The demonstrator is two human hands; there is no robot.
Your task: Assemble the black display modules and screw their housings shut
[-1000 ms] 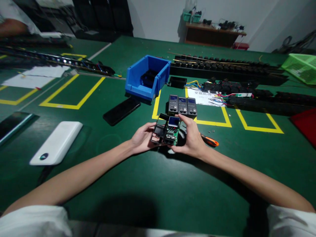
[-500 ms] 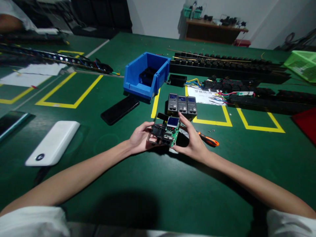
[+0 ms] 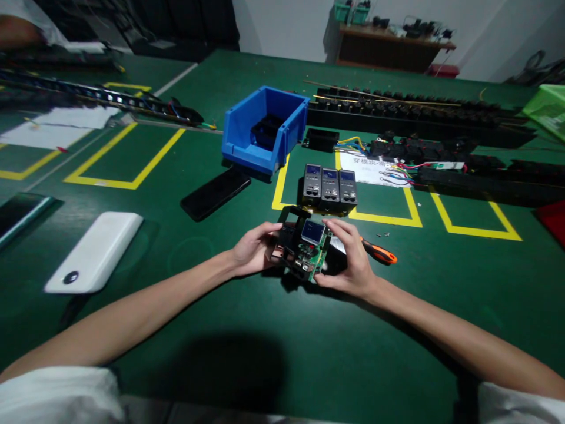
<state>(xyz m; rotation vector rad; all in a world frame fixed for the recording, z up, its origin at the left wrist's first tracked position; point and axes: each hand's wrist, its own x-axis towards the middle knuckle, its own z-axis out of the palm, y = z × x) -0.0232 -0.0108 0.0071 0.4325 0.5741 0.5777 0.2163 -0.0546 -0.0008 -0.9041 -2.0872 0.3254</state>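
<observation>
My left hand (image 3: 256,248) grips a black housing (image 3: 288,238) from its left side, thumb on top. Between finger and thumb, my right hand (image 3: 351,259) holds the green circuit board (image 3: 318,259) by its right edge; the board carries a small screen (image 3: 312,231). Board and housing are close together, and whether they are joined cannot be made out. Just beyond them stand three dark modules with small screens (image 3: 330,187). An orange and black screwdriver (image 3: 379,251) lies right of my right hand, partly hidden by it, near a few tiny screws (image 3: 386,234).
A blue bin (image 3: 249,154) with black parts stands behind a black phone (image 3: 215,193). At left lie a white power bank (image 3: 95,253) and another phone (image 3: 22,218). Long black strips with wires (image 3: 424,126) cross the back right. A person's arm (image 3: 20,32) shows at the far left.
The board has tilted and shifted slightly right and towards me, with my right hand. More of the black housing's frame shows behind it. The camera view has shifted slightly.
</observation>
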